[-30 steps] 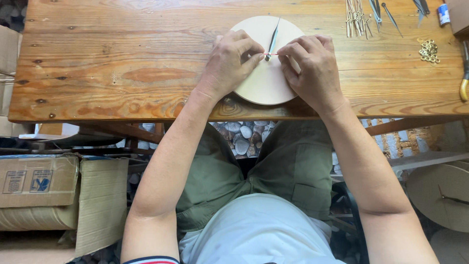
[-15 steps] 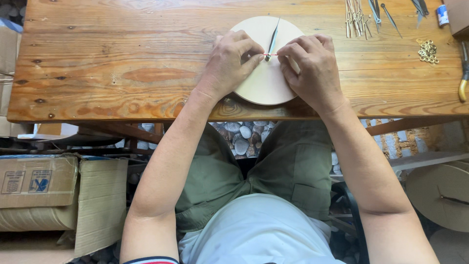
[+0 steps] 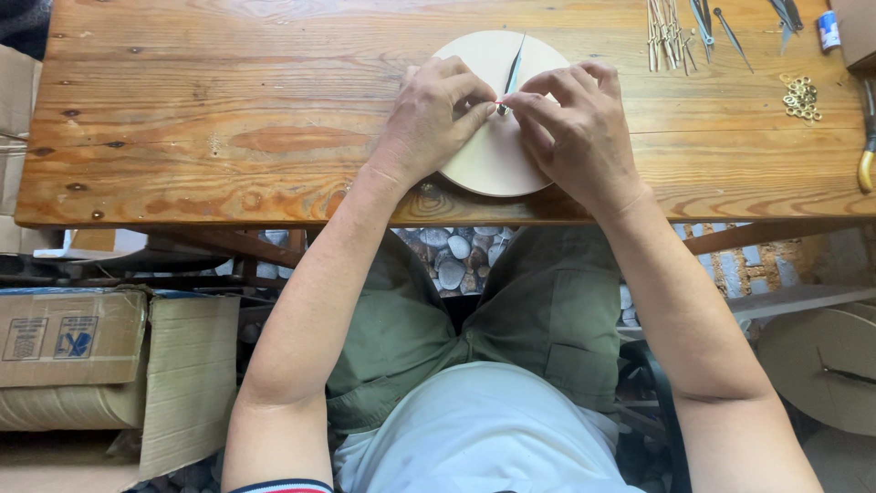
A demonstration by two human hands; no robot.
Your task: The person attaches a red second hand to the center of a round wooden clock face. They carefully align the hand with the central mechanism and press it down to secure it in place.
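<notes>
In the head view, a pale round wooden disc (image 3: 497, 137) lies flat on the wooden bench (image 3: 228, 137), near the bench's near edge and a little toward its right half. A thin dark clock hand (image 3: 514, 68) lies on the disc. Its long axis runs from the disc's middle toward the far edge of the bench, leaning a little to the right, and the pointed tip ends near the disc's far rim.

The left hand (image 3: 433, 119) and the right hand (image 3: 575, 128) both rest on the disc. Their thumbs and forefingers are bent and pinched together at the disc's middle, at the foot of the clock hand. What small part they pinch there is hidden under the fingertips. The hands cover much of the disc's left and right parts.

At the far right corner lie thin sticks (image 3: 666, 32), more dark clock hands (image 3: 716, 23) and a small heap of brass rings (image 3: 801, 96); the frame cuts some of them off. A tool with a yellow handle (image 3: 865, 146) lies at the right edge, only partly seen.

The whole left half of the bench is bare wood. Below the near edge stand cardboard boxes (image 3: 73, 356) on the left, and another round disc (image 3: 821, 365) on the right.
</notes>
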